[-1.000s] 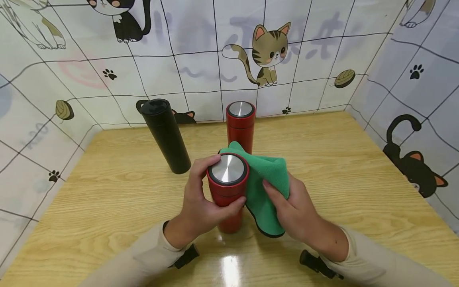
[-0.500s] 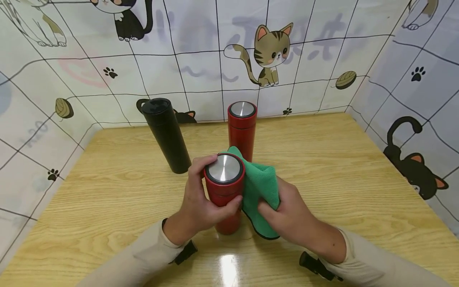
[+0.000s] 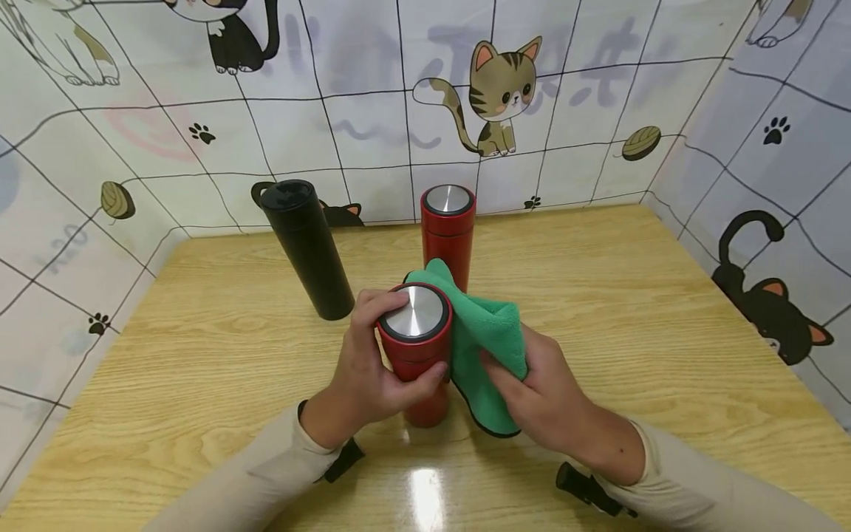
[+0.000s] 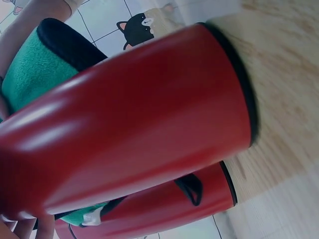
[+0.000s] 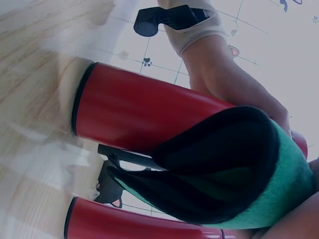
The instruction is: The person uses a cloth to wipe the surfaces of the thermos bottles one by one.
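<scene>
A red thermos (image 3: 425, 403) with a brushed-metal lid top (image 3: 419, 314) stands near the middle of the table. My left hand (image 3: 368, 377) grips it around its upper part, thumb in front and a finger over the lid's edge. The right hand (image 3: 548, 391) holds a folded green cloth (image 3: 488, 347) with black edging. That cloth lies against the thermos's right side and reaches round behind it, where its contact is partly hidden. In the right wrist view, the cloth (image 5: 294, 179) bulges open beside the thermos (image 5: 144, 109). The left wrist view shows the thermos body (image 4: 149, 114) and its black-rimmed base.
Behind the held thermos stands a second red thermos (image 3: 448, 240), partly covered by the cloth. To the left is a black tumbler (image 3: 309, 251) with a loop at its lid. A cat-print sheet (image 3: 372, 133) walls the wooden table (image 3: 219, 332) at the back and sides.
The cloth and right hand shift a little down and left, then slightly back up along the thermos. My left hand keeps its grip, with its finger further over the lid.
</scene>
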`<state>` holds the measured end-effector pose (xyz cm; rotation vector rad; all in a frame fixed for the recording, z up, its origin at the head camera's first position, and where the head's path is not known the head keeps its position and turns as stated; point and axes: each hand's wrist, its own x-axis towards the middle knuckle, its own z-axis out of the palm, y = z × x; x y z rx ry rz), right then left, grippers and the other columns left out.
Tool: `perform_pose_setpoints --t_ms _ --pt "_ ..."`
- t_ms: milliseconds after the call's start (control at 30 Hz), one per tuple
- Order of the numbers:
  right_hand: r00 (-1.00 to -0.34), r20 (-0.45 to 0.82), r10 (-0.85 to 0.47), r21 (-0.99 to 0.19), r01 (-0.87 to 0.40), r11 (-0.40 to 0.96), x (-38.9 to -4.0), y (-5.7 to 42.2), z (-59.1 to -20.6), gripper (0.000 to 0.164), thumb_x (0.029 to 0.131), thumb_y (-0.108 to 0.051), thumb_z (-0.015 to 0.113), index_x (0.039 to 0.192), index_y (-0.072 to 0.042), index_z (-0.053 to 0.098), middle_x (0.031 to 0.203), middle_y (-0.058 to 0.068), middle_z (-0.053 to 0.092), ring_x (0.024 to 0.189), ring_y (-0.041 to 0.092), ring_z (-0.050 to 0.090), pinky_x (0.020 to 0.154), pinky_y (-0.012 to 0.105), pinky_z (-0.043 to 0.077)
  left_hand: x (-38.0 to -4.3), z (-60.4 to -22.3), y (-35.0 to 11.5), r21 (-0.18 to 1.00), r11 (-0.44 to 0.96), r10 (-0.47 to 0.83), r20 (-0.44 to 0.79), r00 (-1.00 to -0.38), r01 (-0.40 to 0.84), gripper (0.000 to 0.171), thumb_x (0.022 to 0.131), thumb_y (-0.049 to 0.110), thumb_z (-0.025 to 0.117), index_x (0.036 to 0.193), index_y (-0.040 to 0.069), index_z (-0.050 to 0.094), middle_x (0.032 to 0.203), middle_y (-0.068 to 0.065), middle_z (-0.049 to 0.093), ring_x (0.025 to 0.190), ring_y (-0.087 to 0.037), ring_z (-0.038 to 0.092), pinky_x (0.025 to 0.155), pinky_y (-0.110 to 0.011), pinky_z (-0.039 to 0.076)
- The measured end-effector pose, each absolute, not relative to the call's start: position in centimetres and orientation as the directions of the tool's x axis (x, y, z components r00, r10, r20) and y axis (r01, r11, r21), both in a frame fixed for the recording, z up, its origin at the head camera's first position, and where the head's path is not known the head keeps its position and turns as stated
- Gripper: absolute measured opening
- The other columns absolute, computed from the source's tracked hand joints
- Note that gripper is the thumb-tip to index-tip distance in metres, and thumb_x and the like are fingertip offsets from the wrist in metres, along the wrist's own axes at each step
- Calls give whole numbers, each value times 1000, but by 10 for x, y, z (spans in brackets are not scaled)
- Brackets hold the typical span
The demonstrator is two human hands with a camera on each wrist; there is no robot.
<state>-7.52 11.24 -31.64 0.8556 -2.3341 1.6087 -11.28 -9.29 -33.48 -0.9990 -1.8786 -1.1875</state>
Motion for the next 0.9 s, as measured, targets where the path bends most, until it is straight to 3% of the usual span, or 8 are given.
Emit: perform_pose_setpoints --t_ms 267,567,900 --pt "-824 383 -417 -795 -524 306 -79 113 -321 56 86 7 45 136 -17 42 129 -1 55 112 13 57 90 29 50 -112 -335 -94 391 299 245 850 -466 871 68 78 42 64 120 -2 34 107 -18 51 102 -26 51 82 -34 53" --pt "-806 438 -397 -774 -563 290 -79 115 -321 51 87 8 44 135 -10 43 129 4 55 113 12 56 92 27 49 -112 -333 -92 389 304 251 848 -467 870 67 78 41 62 120 -3 33 108 -17 52 103 -25 51 83 -34 52" --pt "-817 418 -398 -784 -545 297 -78 116 -319 51 89 4 45 137 -14 41 131 1 53 114 11 55 92 27 49 -109 -332 -92 407 311 270 829 -490 859 68 78 42 61 120 -3 32 108 -17 51 103 -25 52 82 -35 53"
